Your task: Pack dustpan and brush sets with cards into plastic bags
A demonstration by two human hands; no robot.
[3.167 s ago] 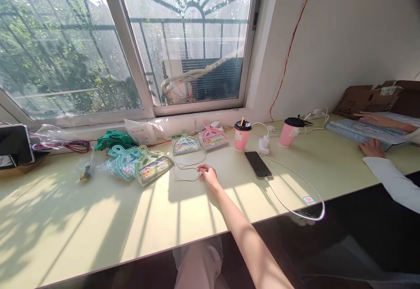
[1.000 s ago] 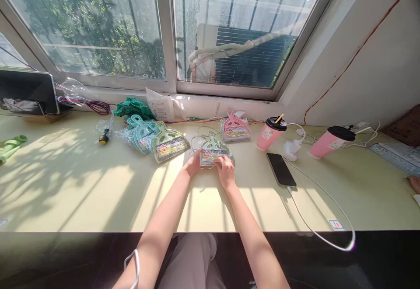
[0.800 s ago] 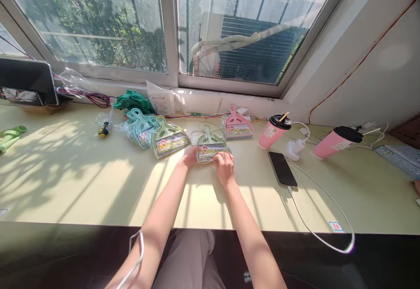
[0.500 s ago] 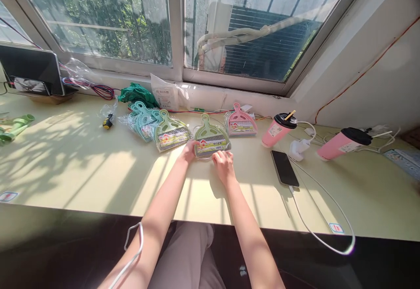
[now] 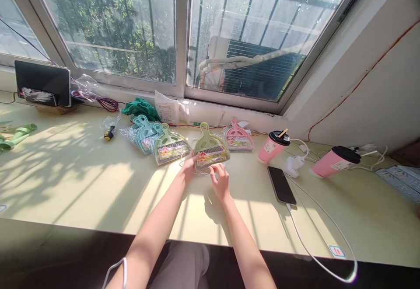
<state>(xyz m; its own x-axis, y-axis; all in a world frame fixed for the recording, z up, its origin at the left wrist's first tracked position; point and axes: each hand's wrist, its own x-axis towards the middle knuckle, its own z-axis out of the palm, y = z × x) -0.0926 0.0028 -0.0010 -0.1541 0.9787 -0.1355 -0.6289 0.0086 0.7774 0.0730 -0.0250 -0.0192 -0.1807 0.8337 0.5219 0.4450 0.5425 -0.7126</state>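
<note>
A green dustpan-and-brush set [image 5: 210,147] in clear wrapping stands before me, its handle pointing away. My left hand [image 5: 188,166] grips its lower left edge, with the fingers partly hidden behind the pack. Just off the lower right edge is my right hand [image 5: 220,180], its fingers loosely curled and apart, with nothing visible in them. Beside my left hand lies another wrapped green dustpan set [image 5: 171,147]. Overlapping blue dustpan sets [image 5: 144,136] are further left. Behind and to the right is a pink dustpan set [image 5: 239,137], seemingly stacked on others.
On the right are two pink cups [image 5: 271,149] with black lids, a phone [image 5: 281,185] on a white cable, and a charger [image 5: 294,164]. A screwdriver [image 5: 109,133], green cloth [image 5: 141,109] and tablet [image 5: 44,81] sit left. The window [image 5: 182,40] borders the table's back.
My right hand has come off the pack's lower edge and its fingers have loosened. My left hand keeps its hold. The view has tilted upward, so everything on the table appears lower.
</note>
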